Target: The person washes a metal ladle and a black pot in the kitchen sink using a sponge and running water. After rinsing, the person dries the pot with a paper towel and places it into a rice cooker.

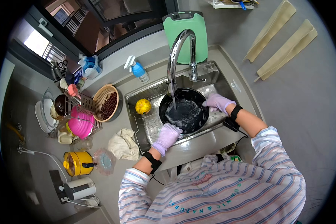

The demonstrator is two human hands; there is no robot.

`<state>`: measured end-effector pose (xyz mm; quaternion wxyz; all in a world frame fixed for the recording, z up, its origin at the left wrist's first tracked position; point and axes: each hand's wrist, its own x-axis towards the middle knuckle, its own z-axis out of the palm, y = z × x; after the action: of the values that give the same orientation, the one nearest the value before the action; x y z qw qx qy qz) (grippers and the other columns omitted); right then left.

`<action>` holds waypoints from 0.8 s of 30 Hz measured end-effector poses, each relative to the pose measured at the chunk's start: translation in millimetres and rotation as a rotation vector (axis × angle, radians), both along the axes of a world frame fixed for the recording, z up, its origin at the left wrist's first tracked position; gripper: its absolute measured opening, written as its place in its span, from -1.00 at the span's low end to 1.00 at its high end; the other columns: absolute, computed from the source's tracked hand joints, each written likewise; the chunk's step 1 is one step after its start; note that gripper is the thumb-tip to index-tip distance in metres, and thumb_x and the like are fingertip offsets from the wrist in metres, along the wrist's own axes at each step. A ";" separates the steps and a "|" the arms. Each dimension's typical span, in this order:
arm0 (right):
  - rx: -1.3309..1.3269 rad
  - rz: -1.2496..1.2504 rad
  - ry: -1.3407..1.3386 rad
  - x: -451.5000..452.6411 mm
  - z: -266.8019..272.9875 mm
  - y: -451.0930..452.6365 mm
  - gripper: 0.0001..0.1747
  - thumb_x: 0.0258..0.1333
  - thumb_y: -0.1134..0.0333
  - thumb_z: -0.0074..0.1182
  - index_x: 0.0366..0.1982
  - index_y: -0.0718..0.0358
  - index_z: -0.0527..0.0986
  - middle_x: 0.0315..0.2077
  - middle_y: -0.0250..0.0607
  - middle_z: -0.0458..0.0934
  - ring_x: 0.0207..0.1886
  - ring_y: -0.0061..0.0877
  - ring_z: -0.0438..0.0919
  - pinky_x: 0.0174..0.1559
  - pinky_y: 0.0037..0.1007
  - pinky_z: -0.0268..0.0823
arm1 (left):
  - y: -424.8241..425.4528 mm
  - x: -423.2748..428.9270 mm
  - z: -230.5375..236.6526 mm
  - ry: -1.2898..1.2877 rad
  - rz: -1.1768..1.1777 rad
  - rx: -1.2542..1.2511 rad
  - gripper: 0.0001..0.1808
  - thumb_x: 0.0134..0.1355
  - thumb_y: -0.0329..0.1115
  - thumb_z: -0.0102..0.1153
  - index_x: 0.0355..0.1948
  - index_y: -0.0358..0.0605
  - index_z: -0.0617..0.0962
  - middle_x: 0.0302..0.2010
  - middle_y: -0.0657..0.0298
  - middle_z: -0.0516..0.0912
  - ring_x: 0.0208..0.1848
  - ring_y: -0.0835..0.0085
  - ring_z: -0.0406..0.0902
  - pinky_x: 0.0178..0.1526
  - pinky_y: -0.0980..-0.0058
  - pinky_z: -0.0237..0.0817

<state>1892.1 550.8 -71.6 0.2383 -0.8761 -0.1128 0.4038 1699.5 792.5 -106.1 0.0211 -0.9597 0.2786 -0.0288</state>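
Note:
A black round pot (184, 112) sits in the stainless steel sink (221, 81), with foamy water inside it. From the chrome gooseneck faucet (172, 65) a stream of water runs into the pot. My left hand (168, 136), in a thin lilac glove, grips the near rim, its fingertips partly hidden. Gloved the same way, my right hand (219, 102) holds the pot's right rim. To the left of the pot, a yellow round fruit or gourd (143, 106) rests on a wire rack (154, 93) in the sink.
A blue spray bottle (139, 72) and a green cutting board (197, 36) stand behind the sink. Left of it are a colander (96, 96) of dark red beans, a crumpled cloth (123, 144), a dish rack with a pink basket (80, 123), a yellow cooker (79, 163) and a kettle (82, 188).

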 end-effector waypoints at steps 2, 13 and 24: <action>0.207 -0.148 0.320 -14.7 -23.8 -6.0 -0.64 -0.01 0.23 0.18 -0.32 0.44 0.61 -0.39 0.00 0.67 -0.34 -0.26 0.67 -0.25 -0.24 0.49 | 4.5 1.2 -2.8 0.142 0.024 0.091 -0.77 0.11 -0.03 0.19 -0.43 0.08 0.62 -0.52 0.31 0.57 -0.34 0.29 0.56 -0.21 0.29 0.35; 0.226 -0.447 0.050 -61.9 -50.9 13.0 -0.57 0.04 0.29 0.09 -0.07 0.40 0.46 -0.13 0.23 0.57 0.00 -0.06 0.56 0.06 -0.23 0.39 | 38.9 111.3 -17.1 1.004 1.047 -2.297 -0.80 0.37 -0.30 -0.06 -0.12 -0.18 0.48 -0.06 0.04 0.56 -0.04 0.15 0.55 -0.01 0.30 0.45; 0.349 -0.534 0.159 -67.5 -69.9 12.2 -0.55 0.03 0.34 0.05 -0.03 0.44 0.44 -0.09 0.21 0.55 -0.03 -0.06 0.57 0.05 -0.25 0.39 | 7.5 148.1 -54.6 0.990 0.820 -2.172 -0.79 0.38 -0.15 -0.01 -0.37 0.02 0.42 -0.56 0.42 0.35 -0.71 0.60 0.14 -0.71 0.54 -0.05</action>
<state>1824.6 563.0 -141.5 0.4903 -0.7865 0.0721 0.3686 1847.6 800.0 -160.6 -0.8756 -0.4061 -0.2280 0.1282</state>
